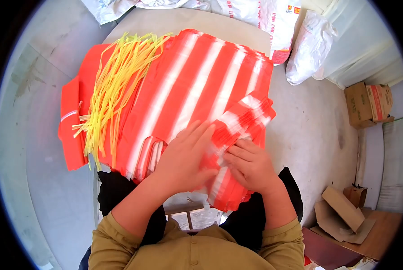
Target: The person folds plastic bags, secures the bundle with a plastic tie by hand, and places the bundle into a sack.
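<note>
A folded bundle of red-and-white striped plastic bags (242, 118) lies slantwise between my two hands, its lower end hanging over the near table edge. My left hand (183, 157) presses along its left side, fingers fairly straight and thumb across the bundle; motion blurs it slightly. On the other side, my right hand (251, 166) has its fingers curled against the bundle's middle. Beneath and beyond lies a wide stack of striped plastic bags (190, 85). A loose heap of yellow strips (118, 90) rests on the stack's left part.
The grey table (165, 20) extends behind the stack. White printed sacks (311, 47) stand at the back. At right are a cardboard box (367, 105) on the floor and opened cardboard pieces (343, 211) lower down. My knees are under the near edge.
</note>
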The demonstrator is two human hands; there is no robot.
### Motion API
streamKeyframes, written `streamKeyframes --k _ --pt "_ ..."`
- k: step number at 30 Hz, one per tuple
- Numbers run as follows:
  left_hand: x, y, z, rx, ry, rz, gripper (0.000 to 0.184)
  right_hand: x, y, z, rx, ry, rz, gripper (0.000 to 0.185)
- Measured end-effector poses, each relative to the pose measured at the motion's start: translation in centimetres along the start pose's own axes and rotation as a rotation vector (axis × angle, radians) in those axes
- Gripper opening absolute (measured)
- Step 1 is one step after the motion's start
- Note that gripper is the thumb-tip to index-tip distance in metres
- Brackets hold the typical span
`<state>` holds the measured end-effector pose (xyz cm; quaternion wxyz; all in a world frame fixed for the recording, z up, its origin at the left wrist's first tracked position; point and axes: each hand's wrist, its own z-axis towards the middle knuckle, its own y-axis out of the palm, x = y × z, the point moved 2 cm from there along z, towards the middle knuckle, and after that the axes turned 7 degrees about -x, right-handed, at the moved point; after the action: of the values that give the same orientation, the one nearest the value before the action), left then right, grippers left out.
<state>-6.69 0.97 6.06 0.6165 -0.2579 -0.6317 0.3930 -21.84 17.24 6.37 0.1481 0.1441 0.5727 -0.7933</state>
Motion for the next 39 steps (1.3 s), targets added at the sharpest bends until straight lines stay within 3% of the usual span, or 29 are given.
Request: streamKeyframes --k 9,12,24,27,30,33,36,39 --pt "-0.2 0.8 1.2 -0.058 0.078 -0.101 0.073 1.9 1.9 1.5 -0.191 0.003 -0.091 0.011" --pt "-0.6 1.0 1.1 -0.075 0.082 -0.107 0.071 2.9 2.1 2.1 -0.273 0.148 -0.081 0.017" --pt "-1.2 1.8 0.9 -0.105 0.112 -0.058 0.071 7.7 0.7 3.2 -0.105 0.249 -0.173 0.020" --pt "-1.3 2.0 0.8 -0.110 0.104 -0.061 0.071 8.3 -0.1 3.4 -0.086 0.331 -0.161 0.024" --pt "-1.4 2.2 0.7 -0.107 0.108 -0.047 0.071 9.8 0.2 3.5 -0.110 0.545 -0.244 0.032" --pt "-1.5 2.4 0.6 -0.098 0.118 -0.027 0.070 12.0 0.9 2.7 0.258 0.657 -0.123 0.049" --pt "-1.4 2.4 0.4 -0.081 0.117 -0.022 0.069 11.1 -0.6 2.1 0.463 0.529 -0.140 0.058" --pt "-1.4 2.5 0.3 -0.065 0.120 -0.006 0.067 7.5 0.5 2.0 0.275 0.243 0.022 0.052"
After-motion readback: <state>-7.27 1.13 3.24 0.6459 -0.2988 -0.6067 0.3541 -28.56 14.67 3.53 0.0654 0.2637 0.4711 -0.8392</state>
